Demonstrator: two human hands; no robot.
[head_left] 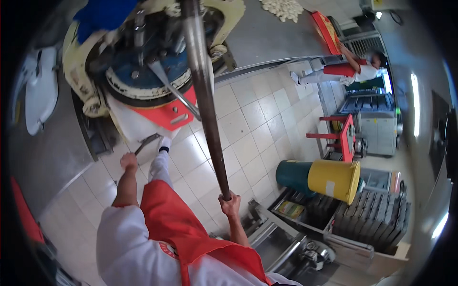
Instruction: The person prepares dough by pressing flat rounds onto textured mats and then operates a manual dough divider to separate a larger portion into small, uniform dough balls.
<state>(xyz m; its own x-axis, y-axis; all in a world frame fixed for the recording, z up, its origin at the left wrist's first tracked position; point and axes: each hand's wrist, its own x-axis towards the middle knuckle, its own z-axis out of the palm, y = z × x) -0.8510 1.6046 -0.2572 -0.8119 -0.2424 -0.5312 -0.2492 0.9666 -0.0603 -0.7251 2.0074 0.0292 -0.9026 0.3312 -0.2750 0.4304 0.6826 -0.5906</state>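
My right hand [230,204] is wrapped round the lower end of a long metal lever bar [202,86], which slants up to a machine. My left hand [129,162] is closed on the end of a short dark handle [147,142] low on the machine's front. The machine, seemingly a dough divider [78,62], has a cream frame and a round, worn blue head [125,78]. A red plate [176,113] with a slot juts out beneath the head. A thin metal lever [174,90] crosses its front.
Steel worktables [253,35] flank the machine; pale dough pieces [282,8] lie on the far one. A co-worker [341,71] in a red apron reaches toward a red tray [326,33]. Yellow bin [334,180], green bin [295,175], red stool [347,138] and stacked dark trays [369,219] stand at right.
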